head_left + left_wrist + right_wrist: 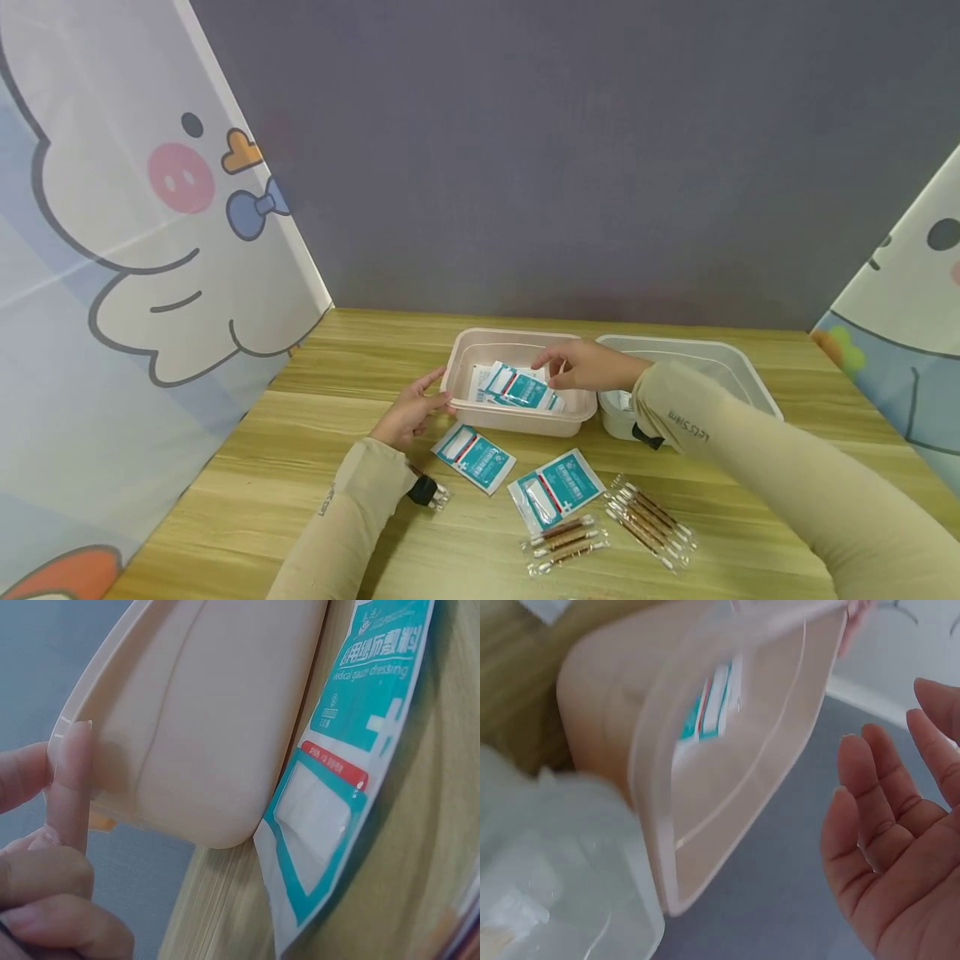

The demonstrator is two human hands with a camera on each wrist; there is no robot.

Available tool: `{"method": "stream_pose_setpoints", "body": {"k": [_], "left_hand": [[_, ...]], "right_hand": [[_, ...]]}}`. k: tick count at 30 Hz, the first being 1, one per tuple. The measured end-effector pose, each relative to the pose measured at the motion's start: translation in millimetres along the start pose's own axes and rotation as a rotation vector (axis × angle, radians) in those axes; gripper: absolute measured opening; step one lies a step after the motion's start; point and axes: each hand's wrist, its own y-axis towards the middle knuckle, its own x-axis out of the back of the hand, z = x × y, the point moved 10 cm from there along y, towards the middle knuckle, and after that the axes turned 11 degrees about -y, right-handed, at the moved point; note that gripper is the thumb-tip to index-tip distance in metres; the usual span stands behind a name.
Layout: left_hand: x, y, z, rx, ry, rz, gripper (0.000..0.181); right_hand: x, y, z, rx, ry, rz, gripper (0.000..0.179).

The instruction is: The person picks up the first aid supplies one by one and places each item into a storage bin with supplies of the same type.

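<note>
My left hand (411, 412) holds the left end of a pale pink plastic bin (517, 421). In the left wrist view its thumb lies on the bin's outer wall (210, 735) and another finger is at the rim. Several teal-and-white gauze dressing packets (525, 388) lie inside the bin. Over the bin's right part hovers my right hand (592, 365), fingers loosely bent, with nothing in it; the right wrist view shows its bare palm (907, 877). On the table in front lie two more gauze dressing packets, one near the left hand (476, 457) and a second packet (557, 490) further right.
A whitish translucent bin (720, 367) stands right of the pink one, partly hidden by the right forearm. Clear-wrapped cotton swabs (651, 523) lie at front right, and another swab pack (564, 546) is beside them. More swabs (440, 498) show under the left wrist. A grey wall (570, 167) rises behind.
</note>
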Motion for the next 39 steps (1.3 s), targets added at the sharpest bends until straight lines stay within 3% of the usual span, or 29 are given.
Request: {"method": "stream_pose_setpoints", "body": {"k": [15, 27, 32, 39], "left_hand": [[1.9, 1.1, 2.8, -0.003, -0.018, -0.007, 0.056], [0.1, 0.6, 0.7, -0.009, -0.015, -0.005, 0.056], [1.0, 2.0, 1.3, -0.002, -0.012, -0.006, 0.057], [0.3, 2.5, 2.2, 0.006, -0.017, 0.006, 0.056]], "right_hand": [[-40.0, -11.3, 28.4, 0.137, -0.092, -0.014, 0.025], [-70.2, -26.0, 15.5, 0.117, -0.047, 0.032, 0.031], [-85.9, -29.1, 12.7, 0.146, -0.08, 0.073, 0.035], [-105.7, -31.9, 10.9, 0.196, -0.207, 0.084, 0.045]]}}
